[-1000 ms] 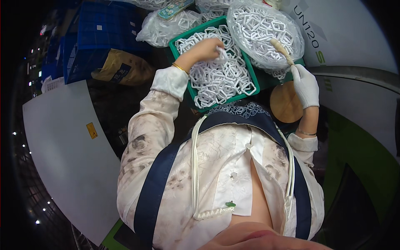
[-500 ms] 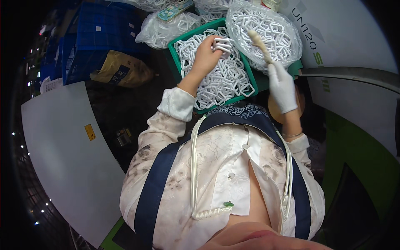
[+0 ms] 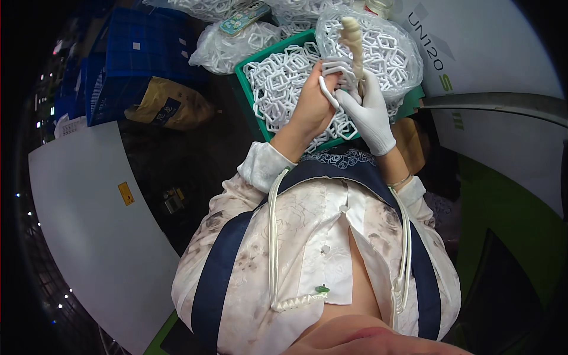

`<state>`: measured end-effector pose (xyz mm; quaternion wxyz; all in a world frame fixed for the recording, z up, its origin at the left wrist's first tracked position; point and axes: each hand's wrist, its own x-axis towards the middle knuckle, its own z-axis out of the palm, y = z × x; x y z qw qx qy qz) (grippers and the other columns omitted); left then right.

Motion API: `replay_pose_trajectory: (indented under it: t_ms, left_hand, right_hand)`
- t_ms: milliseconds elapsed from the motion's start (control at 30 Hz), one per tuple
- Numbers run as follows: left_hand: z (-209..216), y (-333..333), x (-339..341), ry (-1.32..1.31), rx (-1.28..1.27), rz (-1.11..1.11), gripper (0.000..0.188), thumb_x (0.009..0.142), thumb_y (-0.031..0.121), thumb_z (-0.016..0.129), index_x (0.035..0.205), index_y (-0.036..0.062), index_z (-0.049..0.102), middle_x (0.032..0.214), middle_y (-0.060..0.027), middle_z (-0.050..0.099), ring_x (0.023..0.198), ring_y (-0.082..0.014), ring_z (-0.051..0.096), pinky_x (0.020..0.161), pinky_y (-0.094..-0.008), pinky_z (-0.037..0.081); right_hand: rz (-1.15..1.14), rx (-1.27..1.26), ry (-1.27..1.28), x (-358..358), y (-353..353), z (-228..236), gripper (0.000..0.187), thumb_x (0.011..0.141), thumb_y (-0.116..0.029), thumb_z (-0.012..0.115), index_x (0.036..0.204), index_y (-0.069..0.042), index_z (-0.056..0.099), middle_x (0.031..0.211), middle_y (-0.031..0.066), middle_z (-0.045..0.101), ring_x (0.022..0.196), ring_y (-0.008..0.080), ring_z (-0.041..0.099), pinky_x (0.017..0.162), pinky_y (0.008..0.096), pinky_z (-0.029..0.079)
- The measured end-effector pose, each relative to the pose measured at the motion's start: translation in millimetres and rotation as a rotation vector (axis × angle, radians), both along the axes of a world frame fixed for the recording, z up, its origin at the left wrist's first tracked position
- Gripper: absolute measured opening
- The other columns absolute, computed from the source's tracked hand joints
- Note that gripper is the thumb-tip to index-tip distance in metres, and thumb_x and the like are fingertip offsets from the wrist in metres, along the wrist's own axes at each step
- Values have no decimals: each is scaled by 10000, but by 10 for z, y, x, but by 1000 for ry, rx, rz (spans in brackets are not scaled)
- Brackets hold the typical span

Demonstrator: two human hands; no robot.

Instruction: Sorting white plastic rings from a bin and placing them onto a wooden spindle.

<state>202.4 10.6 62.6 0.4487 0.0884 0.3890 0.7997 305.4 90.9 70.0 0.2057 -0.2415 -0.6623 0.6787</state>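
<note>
My bare left hand (image 3: 310,109) is closed round several white plastic chain links (image 3: 327,93), raised over a green crate (image 3: 251,97) filled with the same kind of links. In a white glove, my right hand (image 3: 374,118) grips a tool with a knobbly cream handle (image 3: 351,38), which points up and away from me. Both hands meet above the crate's right side, the gloved fingers close against the held links. The tool's lower end is hidden among the fingers and links, so its kind does not show.
A clear plastic bag of white links (image 3: 408,71) stands right of the crate. Behind lies another bag (image 3: 207,50) with a patterned phone case (image 3: 245,19) on it. Blue crates (image 3: 142,53) and a brown paper sack (image 3: 177,106) are at left. A pale machine panel (image 3: 503,53) borders the right.
My left hand has moved right and nearer with its links. My right hand has come left with the tool, so the two hands now meet.
</note>
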Motion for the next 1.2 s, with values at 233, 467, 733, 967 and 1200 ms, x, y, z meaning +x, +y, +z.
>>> replay_pose_trajectory:
  t_ms: [233,467,733,967,1200]
  left_hand:
    - [18,-11,38,229,-76,9,250,1041,84,488,1287,44,505,1167,-65,596,1095,-140,573,973,-288,473]
    - [169,25,-111,342,-61,32,216,998,19,510,1208,70,518,1043,11,532,941,-57,525,854,-204,454]
    - [147,76,-64,158,1,53,248,973,-36,479,1185,92,470,1112,-71,590,977,-136,590,875,-260,508]
    - [282,42,-205,1682,-276,238,338,721,-50,630,1052,6,601,1088,-198,624,1001,-406,597,907,-458,492]
    - [92,141,-425,1344,-449,139,246,799,-64,522,1030,-11,587,980,-205,642,927,-396,634,828,-444,514]
  right_hand:
    - [-64,-58,76,-46,95,69,242,951,-54,586,1186,-14,539,1008,3,571,865,53,518,770,201,434]
    - [91,83,61,-25,-24,51,349,876,-67,619,1206,-25,513,865,-6,473,723,59,409,685,216,393]
    - [71,23,68,-58,-37,112,446,886,-18,586,1308,4,444,1175,54,569,1028,87,546,885,231,437]
    - [12,415,-114,-48,158,318,360,818,-67,640,1155,19,548,875,121,629,753,126,594,714,294,498]
    - [-135,356,-65,-33,-18,258,179,983,-115,547,1117,4,551,842,118,630,742,191,606,715,332,495]
